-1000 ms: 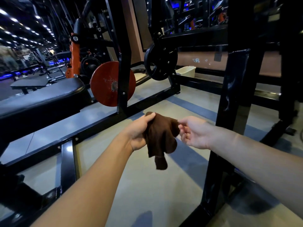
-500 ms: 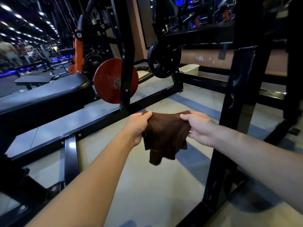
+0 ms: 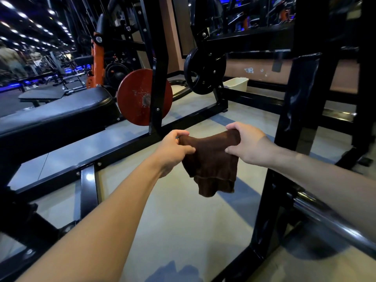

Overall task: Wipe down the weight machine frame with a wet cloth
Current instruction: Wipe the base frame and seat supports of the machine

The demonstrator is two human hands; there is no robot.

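Note:
A dark brown cloth (image 3: 211,159) hangs in the air between my two hands, folded over with its hem dangling. My left hand (image 3: 173,147) pinches its left top corner. My right hand (image 3: 248,143) grips its right top edge. The black weight machine frame surrounds me: a thick upright post (image 3: 295,110) stands just right of my right hand, and a low base rail (image 3: 114,151) runs across the floor behind my left hand. Neither the cloth nor a hand touches the frame.
A red weight plate (image 3: 138,96) and a black plate (image 3: 204,71) hang on the frame ahead. A padded black bench (image 3: 55,112) lies to the left. A white bin (image 3: 237,83) sits by the far wall. A chrome bar (image 3: 333,222) crosses at lower right.
The cloth hung bunched from my left hand; my right hand took its other edge, and both hands spread it wider.

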